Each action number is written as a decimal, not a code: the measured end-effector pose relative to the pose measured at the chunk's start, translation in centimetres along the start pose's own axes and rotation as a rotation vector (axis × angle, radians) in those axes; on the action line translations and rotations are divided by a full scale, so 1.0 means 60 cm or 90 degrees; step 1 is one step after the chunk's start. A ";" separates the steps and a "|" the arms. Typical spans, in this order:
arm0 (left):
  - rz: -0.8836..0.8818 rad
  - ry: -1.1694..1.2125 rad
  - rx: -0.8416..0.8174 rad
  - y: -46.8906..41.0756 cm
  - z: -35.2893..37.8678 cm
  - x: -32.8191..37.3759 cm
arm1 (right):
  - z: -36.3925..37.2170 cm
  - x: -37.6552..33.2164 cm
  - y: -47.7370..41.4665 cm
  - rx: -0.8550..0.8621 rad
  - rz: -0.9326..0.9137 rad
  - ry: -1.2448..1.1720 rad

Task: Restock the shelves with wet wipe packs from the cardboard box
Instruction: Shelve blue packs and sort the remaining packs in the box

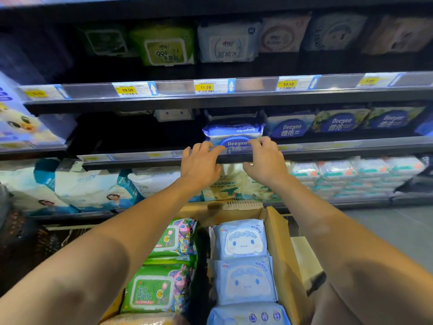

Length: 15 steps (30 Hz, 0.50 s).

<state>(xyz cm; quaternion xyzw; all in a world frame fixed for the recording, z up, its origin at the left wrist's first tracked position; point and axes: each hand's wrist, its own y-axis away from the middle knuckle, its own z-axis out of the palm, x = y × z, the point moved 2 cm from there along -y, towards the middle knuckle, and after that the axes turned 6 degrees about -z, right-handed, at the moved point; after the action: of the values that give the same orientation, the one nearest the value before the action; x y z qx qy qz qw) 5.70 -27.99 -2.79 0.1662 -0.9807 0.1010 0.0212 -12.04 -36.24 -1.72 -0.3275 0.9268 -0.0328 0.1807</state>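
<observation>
Deeyeo pack (234, 137) – on a stack at middle shelf (328, 146) front, 12 o'clock of both hands | left hand (201, 163) – fingers spread, tips on its lower front | right hand (264, 160) – fingers bent onto its 3 o'clock corner, grip or push unclear | cardboard box (278, 242) – 6 o'clock, green packs (161, 287) and pale blue packs (241, 240) inside; much restocking likely left

One box (281, 254) held three blue packs (241, 239) and at least two green packs (152, 289); three price tags (127, 90) were legible.
</observation>
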 end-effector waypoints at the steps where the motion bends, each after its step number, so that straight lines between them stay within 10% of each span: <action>1: -0.005 -0.004 -0.038 0.000 0.003 0.002 | 0.003 -0.002 0.001 -0.020 -0.015 0.012; 15: -0.033 -0.013 -0.198 -0.039 0.001 0.015 | 0.036 0.004 -0.030 -0.139 -0.052 0.085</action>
<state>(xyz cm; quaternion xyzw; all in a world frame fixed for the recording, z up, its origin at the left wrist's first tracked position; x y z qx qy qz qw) 5.62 -30.47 -2.35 0.1868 -0.9801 -0.0545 0.0396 -10.37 -37.67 -3.48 -0.3796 0.9208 0.0395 0.0804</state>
